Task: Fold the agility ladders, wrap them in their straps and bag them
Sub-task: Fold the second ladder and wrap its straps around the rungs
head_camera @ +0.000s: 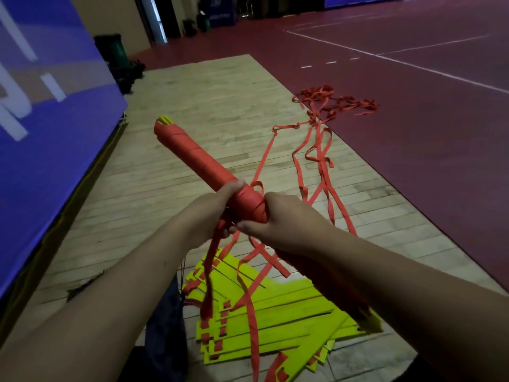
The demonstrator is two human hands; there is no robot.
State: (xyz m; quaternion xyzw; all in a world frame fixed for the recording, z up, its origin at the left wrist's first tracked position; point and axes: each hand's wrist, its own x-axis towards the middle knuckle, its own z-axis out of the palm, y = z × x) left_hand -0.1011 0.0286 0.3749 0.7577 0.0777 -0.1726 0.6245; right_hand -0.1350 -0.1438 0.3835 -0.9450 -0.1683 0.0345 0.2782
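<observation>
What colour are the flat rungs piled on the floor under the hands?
Bright yellow rungs, threaded with red straps, seen in the head view.

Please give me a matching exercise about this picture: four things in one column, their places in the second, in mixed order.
1 strap-wrapped ladder bundle
2 pile of yellow rungs
3 tangled red strap
4 green bin

a on the red court floor
b beside the blue panel
c in left hand and right hand
d on the wooden floor

Pairs: 1-c, 2-d, 3-a, 4-b

Gripping strap-wrapped ladder bundle (pixel 198 158) in left hand (pixel 212 213) and right hand (pixel 283 219), above yellow rungs (pixel 275 326) and loose red straps (pixel 319 150) on wooden floor (pixel 206 92).
</observation>
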